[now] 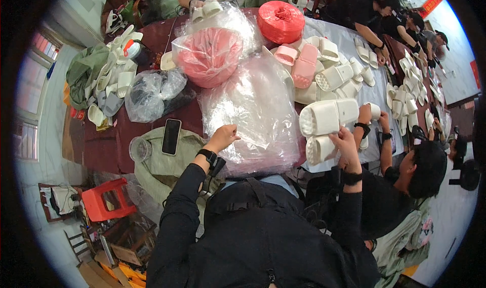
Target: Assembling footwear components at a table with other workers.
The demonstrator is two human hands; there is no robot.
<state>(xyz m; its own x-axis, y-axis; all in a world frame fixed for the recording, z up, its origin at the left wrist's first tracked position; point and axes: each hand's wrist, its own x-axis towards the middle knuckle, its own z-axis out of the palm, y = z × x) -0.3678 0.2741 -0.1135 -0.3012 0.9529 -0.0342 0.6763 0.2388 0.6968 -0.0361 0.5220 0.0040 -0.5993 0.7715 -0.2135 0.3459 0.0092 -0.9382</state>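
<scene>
My right hand [346,145] grips a pair of white slippers [320,118] at the right of the bag stack, its fingers at their strap ends. One slipper lies above the other, with their bumpy insoles showing. My left hand [223,138] hovers over the left edge of a stack of clear plastic bags [258,111]. Its fingers are curled together, and whether they pinch any film does not show. Beyond the stack, a red bundle in clear plastic [210,52] rests on the table.
More white slippers [334,78] and pink slippers [305,66] lie to the right, below a red twine roll [281,22]. A phone [171,136] and a clear cup [140,149] sit at left. A co-worker [405,187] works close at my right. A red stool [108,200] stands lower left.
</scene>
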